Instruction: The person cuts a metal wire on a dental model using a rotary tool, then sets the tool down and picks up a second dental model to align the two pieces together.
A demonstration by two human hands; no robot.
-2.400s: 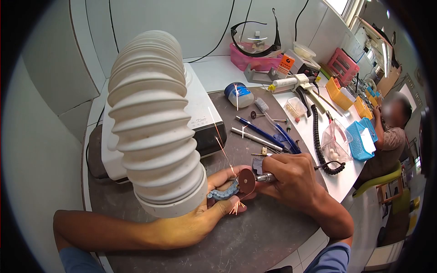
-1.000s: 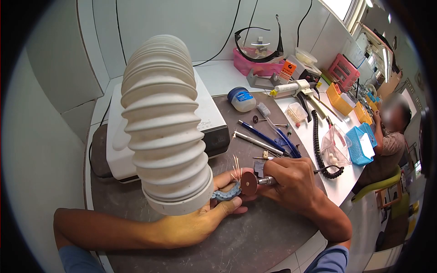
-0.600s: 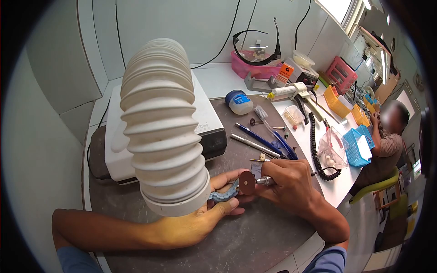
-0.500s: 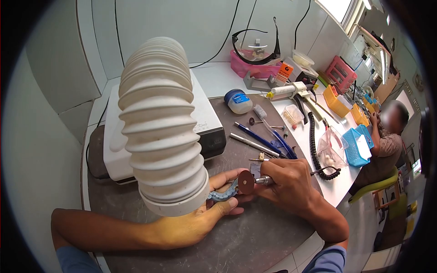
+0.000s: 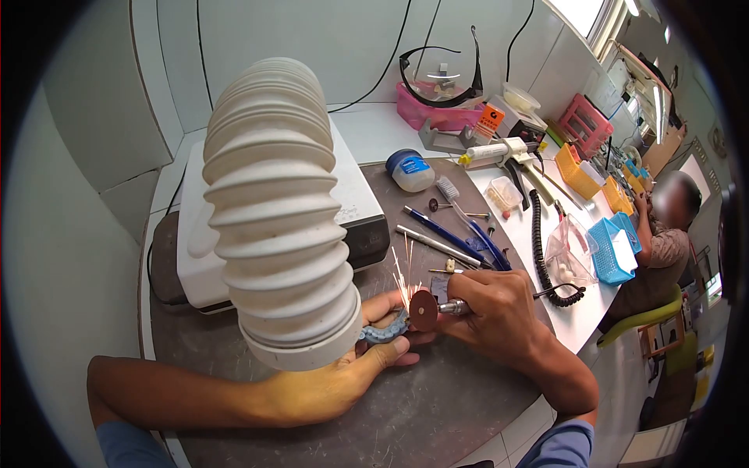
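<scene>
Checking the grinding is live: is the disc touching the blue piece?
Touching. Head view: the disc on the handpiece in the right hand meets the blue piece in the left hand, sparks flying from that spot.

Ribbed matt white plastic hose [image 5: 277,210]

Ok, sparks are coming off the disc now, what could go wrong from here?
1. The spinning disc bites the blue-grey arch right beside the left hand's fingers; a slip of the handpiece in the right hand could cut them.
2. Sparks fly upward past the suction hose, while the safety glasses lie on the pink tray at the back; eyes may be exposed.
</scene>
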